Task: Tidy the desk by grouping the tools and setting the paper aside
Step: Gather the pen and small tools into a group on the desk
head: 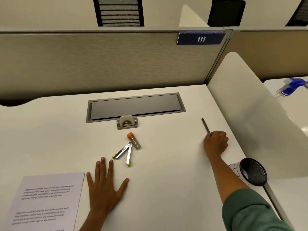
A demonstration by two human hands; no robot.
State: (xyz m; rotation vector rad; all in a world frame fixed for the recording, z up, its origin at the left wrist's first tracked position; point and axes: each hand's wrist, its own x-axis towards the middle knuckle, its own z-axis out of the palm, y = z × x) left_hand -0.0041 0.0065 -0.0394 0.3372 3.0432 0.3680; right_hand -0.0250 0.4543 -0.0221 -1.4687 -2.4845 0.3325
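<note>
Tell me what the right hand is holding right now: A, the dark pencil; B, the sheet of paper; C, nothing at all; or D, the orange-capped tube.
A: the right hand has its fingers curled round the lower end of the dark pencil, far from the orange-capped tube at mid-desk and the sheet of paper at the near left.

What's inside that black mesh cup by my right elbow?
The black mesh cup lies tipped at the desk's right edge, mouth toward the camera. Its visible interior shows only dark mesh; the right forearm and a white patterned thing hide its near side.
</note>
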